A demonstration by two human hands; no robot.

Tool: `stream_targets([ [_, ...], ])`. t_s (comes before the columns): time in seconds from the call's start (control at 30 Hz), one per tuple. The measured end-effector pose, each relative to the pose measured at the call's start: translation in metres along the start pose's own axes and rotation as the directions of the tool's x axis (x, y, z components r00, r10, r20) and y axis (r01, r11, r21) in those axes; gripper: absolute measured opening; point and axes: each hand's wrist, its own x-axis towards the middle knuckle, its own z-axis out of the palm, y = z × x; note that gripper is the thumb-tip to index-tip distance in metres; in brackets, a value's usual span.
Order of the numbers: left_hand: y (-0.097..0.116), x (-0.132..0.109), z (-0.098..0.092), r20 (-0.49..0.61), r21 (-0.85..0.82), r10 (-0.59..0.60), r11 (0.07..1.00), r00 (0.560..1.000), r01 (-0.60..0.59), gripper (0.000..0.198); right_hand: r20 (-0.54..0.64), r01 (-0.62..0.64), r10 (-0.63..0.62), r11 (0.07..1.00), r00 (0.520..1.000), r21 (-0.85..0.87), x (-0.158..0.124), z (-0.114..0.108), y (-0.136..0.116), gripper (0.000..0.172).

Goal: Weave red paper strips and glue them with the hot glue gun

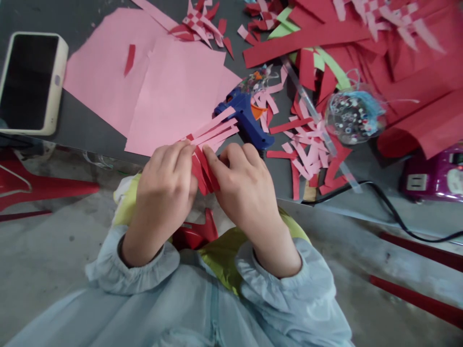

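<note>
Red and pink paper strips (203, 169) cross each other between my hands at the table's front edge. The pink ends fan away from me, and the red ends hang toward me. My left hand (169, 178) pinches the strips from the left side. From the right, my right hand (243, 180) grips them with its index finger pressed near the crossing. The fingertips partly hide where the strips meet. Just beyond my right hand lies a blue glue gun (244, 115) with an orange trigger. Pink paper sheets (177, 86) spread out beyond my left hand.
A phone (31, 82) lies at far left. Paper scraps (306, 149), a clear glue stick (307, 99) and a round container of beads (354, 115) sit to the right. Red paper (405, 72) covers the back right. A black cable (392, 217) runs near a purple box (434, 176).
</note>
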Motion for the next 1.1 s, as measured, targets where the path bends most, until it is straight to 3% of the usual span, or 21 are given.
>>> stream_targets([
  [0.33,-0.0054,-0.0013,-0.0024,0.044,-0.016,0.068,0.998,0.997,-0.068,0.038,-0.001,-0.005,0.005,1.0,1.0,0.018,-0.0013,0.0005,-0.0006,0.046],
  [0.9,-0.0062,-0.0013,-0.0022,0.076,-0.088,0.032,0.996,0.997,-0.025,0.043,0.066,-0.029,0.026,0.999,0.998,0.043,0.0,-0.003,-0.0008,0.047],
  [1.1,-0.0083,0.0063,-0.0012,-0.035,-0.107,-0.117,0.988,0.993,0.112,0.039,0.056,-0.022,0.021,0.999,0.998,0.029,0.001,-0.0015,-0.0011,0.046],
])
